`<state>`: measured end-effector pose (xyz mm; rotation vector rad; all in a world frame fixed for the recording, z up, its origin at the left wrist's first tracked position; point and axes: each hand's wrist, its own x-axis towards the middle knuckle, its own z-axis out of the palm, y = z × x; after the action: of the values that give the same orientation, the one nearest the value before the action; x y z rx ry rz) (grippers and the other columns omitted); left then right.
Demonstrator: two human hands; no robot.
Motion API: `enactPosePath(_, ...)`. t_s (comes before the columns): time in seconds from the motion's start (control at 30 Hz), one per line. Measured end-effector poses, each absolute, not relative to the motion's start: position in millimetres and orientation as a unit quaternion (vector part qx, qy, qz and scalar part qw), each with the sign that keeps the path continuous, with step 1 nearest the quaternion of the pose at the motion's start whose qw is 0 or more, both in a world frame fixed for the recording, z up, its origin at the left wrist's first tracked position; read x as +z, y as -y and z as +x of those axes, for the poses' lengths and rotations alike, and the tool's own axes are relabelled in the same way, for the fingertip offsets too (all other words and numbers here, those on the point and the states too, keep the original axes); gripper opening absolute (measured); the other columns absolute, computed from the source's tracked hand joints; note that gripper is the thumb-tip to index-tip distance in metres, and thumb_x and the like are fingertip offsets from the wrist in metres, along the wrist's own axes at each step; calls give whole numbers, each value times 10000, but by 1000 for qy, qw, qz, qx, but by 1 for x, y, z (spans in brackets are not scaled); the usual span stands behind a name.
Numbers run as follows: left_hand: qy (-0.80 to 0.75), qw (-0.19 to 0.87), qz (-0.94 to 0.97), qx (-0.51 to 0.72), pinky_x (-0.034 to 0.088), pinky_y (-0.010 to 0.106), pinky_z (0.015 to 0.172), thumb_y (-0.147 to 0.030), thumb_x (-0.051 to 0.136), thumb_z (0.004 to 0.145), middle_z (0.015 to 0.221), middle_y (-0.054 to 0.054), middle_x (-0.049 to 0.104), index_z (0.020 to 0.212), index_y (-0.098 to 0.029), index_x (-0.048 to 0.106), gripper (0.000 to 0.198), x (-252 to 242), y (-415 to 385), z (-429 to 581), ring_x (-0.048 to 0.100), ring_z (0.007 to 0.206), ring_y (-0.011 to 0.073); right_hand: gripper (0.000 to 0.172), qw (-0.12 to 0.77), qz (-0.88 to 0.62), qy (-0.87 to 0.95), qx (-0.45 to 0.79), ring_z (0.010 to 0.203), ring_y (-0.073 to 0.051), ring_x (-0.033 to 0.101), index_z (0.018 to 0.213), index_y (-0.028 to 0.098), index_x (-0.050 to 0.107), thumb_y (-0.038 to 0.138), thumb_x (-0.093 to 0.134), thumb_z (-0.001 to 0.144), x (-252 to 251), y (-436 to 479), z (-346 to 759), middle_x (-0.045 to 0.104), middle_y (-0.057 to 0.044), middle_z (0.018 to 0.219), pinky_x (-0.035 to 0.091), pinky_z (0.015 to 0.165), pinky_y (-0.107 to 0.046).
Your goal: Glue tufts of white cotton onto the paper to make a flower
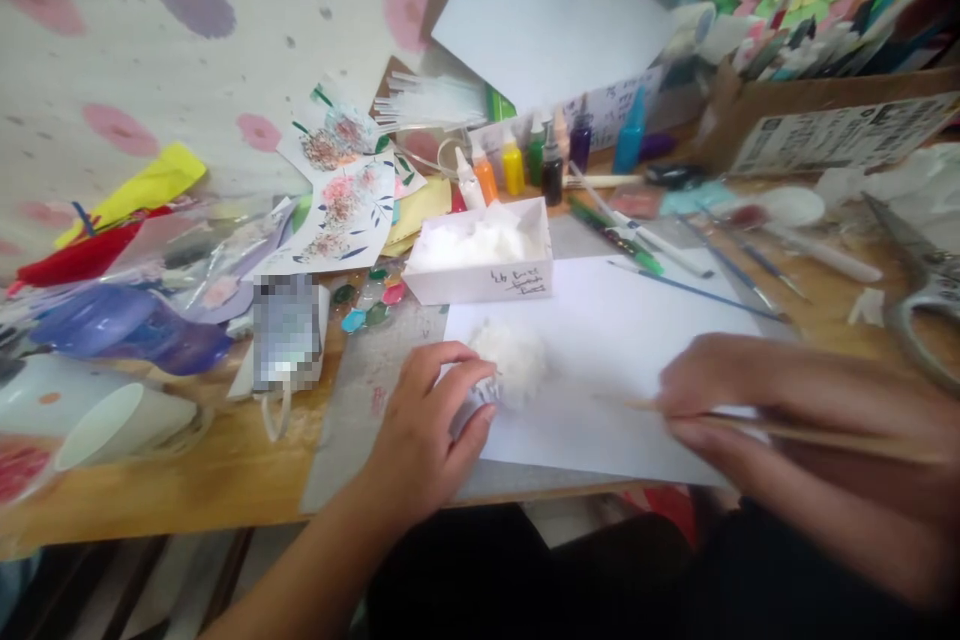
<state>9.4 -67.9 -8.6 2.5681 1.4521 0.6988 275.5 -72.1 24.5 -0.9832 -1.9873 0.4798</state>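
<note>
A white fluffy tuft point(517, 355), looking like cotton, lies on a white sheet of paper point(600, 305). My left hand point(439, 410) holds its left edge, thumb and fingers curled against it. To the right, over the paper, my right hand point(720, 410) grips a thin wooden stick point(832, 438). Motion blurs the stick's tip, which points left toward the tuft, apart from it; whether it is a brush or a plain stick I cannot tell. Just behind the tuft stands a small white box point(484, 285) filled with white fluffy material point(480, 238).
Paint bottles point(512, 165) line the back. Brushes point(697, 292) and scissors point(926, 290) lie at the right, below a cardboard box point(832, 125) of pens. On the left are a phone-like object point(289, 332), a white cup point(124, 428) and flower-printed paper cutouts point(337, 210).
</note>
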Motion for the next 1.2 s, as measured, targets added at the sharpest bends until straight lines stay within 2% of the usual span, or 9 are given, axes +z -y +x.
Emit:
enactPosePath(0.17, -476, 74, 850, 212, 366, 383, 926, -167, 486, 791, 1164, 83, 428, 1112, -215, 497, 325, -9, 67, 10, 405, 1089, 220, 217, 362, -320, 847, 220, 749, -159, 617, 984, 238, 577, 156, 543, 786, 9, 69, 246, 658, -26, 833, 508, 613, -260)
enactPosePath(0.43, -461, 90, 852, 231, 366, 398, 930, -174, 471, 799, 1176, 78, 451, 1111, -199, 523, 317, -12, 69, 10, 406, 1082, 218, 231, 362, -317, 860, 172, 804, -169, 612, 1006, 226, 581, 147, 528, 795, -5, 68, 228, 660, -51, 881, 511, 677, -291)
enactPosePath(0.77, -453, 110, 853, 237, 380, 397, 913, -144, 455, 791, 1161, 60, 454, 980, -209, 590, 241, -12, 69, 7, 414, 1054, 214, 262, 334, -328, 865, 182, 808, -156, 596, 1025, 206, 577, 116, 539, 782, -8, 68, 222, 648, -53, 890, 502, 688, -279)
enactPosePath(0.87, -455, 111, 850, 243, 387, 405, 912, -142, 464, 781, 1159, 66, 454, 1022, -211, 567, 271, -12, 69, 7, 421, 1056, 219, 300, 359, -346, 849, 175, 816, -164, 601, 1045, 235, 564, 115, 549, 771, -6, 70, 224, 641, -51, 903, 507, 693, -293)
enactPosePath(1.0, -461, 107, 850, 232, 381, 401, 932, -152, 466, 781, 1191, 75, 428, 1151, -214, 489, 376, -14, 70, 7, 405, 1087, 220, 268, 357, -367, 842, 171, 801, -176, 609, 1024, 244, 577, 142, 538, 779, -4, 68, 224, 646, -53, 892, 512, 678, -309)
enactPosePath(1.2, -465, 114, 854, 203, 363, 371, 950, -178, 465, 790, 1202, 60, 412, 1115, -217, 518, 331, -15, 69, 8, 386, 1100, 205, 232, 341, -370, 843, 190, 791, -161, 606, 995, 224, 600, 146, 526, 789, -6, 63, 217, 652, -46, 876, 506, 676, -284)
